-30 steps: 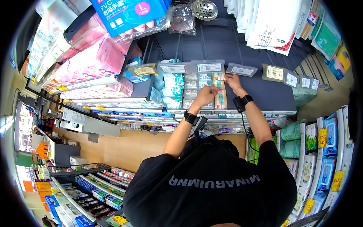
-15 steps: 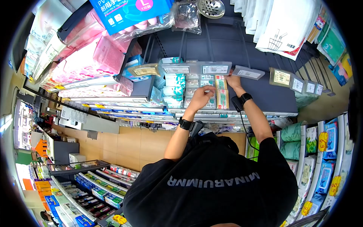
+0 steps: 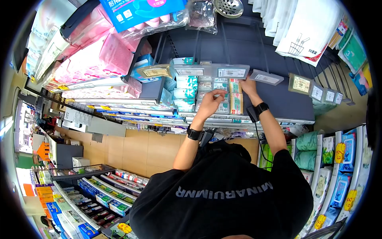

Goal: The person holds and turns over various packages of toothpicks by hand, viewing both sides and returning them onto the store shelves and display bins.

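Note:
My left hand (image 3: 213, 102) hovers over the grey-and-white packs (image 3: 205, 85) on the dark shelf, its fingers loosely bent and apart, nothing visible in them. At the right end of this row stands a double stack of cream packs with red and yellow print (image 3: 236, 102). My right hand (image 3: 248, 87) is against the right side of the farther cream pack. Its fingertips are partly hidden behind the stack and under a clear price-tag holder (image 3: 230, 71), so their grip does not show. Teal-and-white packs (image 3: 185, 93) stand in a column to the left.
Pink packages (image 3: 101, 55) fill the shelf at left. Bare metal hooks with price tags (image 3: 300, 83) jut out above the dark shelf surface (image 3: 278, 99). White bags (image 3: 306, 36) hang at upper right beside a slotted metal spoon (image 3: 229, 7). A cable (image 3: 258, 139) hangs from my right wrist.
The view has shifted slightly, so the shelf goods appear a little farther right. Both hands stay at nearly the same places by the packs.

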`<state>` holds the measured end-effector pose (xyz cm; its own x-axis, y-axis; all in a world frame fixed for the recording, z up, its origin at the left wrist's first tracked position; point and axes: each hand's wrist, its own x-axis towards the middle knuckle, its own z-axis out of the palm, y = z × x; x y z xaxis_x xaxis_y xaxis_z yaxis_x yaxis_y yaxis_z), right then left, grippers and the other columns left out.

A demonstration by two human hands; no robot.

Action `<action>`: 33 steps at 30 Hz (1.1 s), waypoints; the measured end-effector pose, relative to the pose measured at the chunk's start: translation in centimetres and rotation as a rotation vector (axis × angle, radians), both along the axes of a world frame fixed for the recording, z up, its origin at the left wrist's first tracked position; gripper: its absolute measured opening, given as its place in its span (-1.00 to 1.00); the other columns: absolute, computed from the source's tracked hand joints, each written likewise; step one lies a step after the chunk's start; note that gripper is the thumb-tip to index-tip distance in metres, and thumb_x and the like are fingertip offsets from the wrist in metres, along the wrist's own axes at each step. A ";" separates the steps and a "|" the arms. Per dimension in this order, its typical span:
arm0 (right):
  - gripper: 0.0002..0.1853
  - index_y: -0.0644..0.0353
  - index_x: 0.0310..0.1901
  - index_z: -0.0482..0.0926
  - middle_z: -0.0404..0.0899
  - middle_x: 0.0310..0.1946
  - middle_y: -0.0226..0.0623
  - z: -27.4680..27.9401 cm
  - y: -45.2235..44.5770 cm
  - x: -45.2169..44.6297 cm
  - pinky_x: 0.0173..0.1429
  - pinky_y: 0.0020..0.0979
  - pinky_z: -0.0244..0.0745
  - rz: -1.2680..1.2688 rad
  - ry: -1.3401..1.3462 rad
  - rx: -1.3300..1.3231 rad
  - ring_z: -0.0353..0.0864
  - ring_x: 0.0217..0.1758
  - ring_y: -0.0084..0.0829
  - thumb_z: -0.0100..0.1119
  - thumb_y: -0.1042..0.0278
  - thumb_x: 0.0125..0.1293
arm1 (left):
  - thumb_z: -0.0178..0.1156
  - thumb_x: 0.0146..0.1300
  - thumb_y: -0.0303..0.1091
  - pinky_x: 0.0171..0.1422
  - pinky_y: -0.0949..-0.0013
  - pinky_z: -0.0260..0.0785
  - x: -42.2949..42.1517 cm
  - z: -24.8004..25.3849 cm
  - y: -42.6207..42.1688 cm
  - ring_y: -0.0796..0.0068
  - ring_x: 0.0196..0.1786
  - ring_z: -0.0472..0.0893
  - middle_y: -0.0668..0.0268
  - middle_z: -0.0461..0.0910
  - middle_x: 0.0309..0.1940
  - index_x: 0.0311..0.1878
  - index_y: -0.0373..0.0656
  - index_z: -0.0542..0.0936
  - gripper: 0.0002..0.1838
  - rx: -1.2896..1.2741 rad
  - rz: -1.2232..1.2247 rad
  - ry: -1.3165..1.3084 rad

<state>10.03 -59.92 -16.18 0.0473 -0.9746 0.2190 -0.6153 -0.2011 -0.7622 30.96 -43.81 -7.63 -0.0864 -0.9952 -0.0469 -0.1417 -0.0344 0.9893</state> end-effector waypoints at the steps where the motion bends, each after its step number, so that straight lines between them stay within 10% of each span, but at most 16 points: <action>1: -0.58 0.30 0.07 0.59 0.69 0.00 -0.02 0.7 0.8 0.0 0.20 -0.24 0.50 0.031 -0.043 0.009 0.67 0.13 -0.11 0.32 0.21 0.28 | 0.12 0.47 -0.36 -0.01 0.45 0.45 0.0 0.8 0.4 0.56 -0.12 0.65 0.32 0.70 -0.23 0.10 -0.20 0.66 -0.74 -0.003 0.005 -0.005; 13: -0.61 0.29 0.29 0.43 0.64 0.08 -0.22 15.7 19.2 -3.2 0.14 -0.42 0.47 0.303 -0.644 0.304 0.61 0.09 -0.45 0.09 0.41 0.49 | 0.06 0.48 -0.41 -0.02 0.46 0.41 -0.9 6.0 5.7 0.48 -0.04 0.69 0.28 0.68 0.06 0.11 -0.22 0.63 -0.75 -0.021 0.133 0.138; 18: -0.64 0.26 0.27 0.45 0.65 0.04 -0.20 17.1 22.4 -5.1 0.04 -0.48 0.45 0.235 -0.751 0.265 0.61 -0.01 -0.51 0.07 0.43 0.49 | 0.06 0.49 -0.42 -0.02 0.48 0.40 -2.1 7.3 7.7 0.54 -0.04 0.66 0.28 0.68 0.09 0.12 -0.25 0.61 -0.74 -0.016 0.082 0.195; 20: -0.65 0.27 0.26 0.45 0.65 0.02 -0.21 17.1 23.1 -5.5 0.02 -0.48 0.45 0.228 -0.791 0.208 0.60 -0.03 -0.52 0.05 0.44 0.49 | 0.12 0.48 -0.36 -0.02 0.49 0.38 -2.9 7.5 8.1 0.63 -0.15 0.65 0.33 0.72 -0.26 0.15 -0.16 0.62 -0.74 -0.073 0.098 0.212; 25: -0.64 0.26 0.27 0.43 0.65 0.02 -0.22 17.3 24.5 -5.7 0.02 -0.47 0.45 0.195 -0.792 0.234 0.60 -0.04 -0.52 0.04 0.45 0.49 | 0.10 0.46 -0.44 0.10 0.40 0.45 -4.2 7.7 8.4 0.51 -0.04 0.67 0.30 0.68 0.06 0.16 -0.23 0.60 -0.73 -0.009 -0.005 0.152; 33: -0.63 0.26 0.28 0.41 0.64 0.03 -0.23 17.6 26.1 -6.4 0.05 -0.47 0.44 0.250 -0.775 0.287 0.60 -0.02 -0.51 0.04 0.46 0.49 | 0.12 0.47 -0.35 0.01 0.42 0.46 -5.3 7.2 9.9 0.54 -0.11 0.67 0.31 0.70 0.05 0.16 -0.16 0.60 -0.73 -0.065 0.049 0.099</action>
<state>3.66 -33.80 1.46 0.2068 -0.9781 0.0249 0.1362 0.0036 -0.9907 25.64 -33.89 -0.47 -0.0391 -0.9989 0.0245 -0.0433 0.0261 0.9987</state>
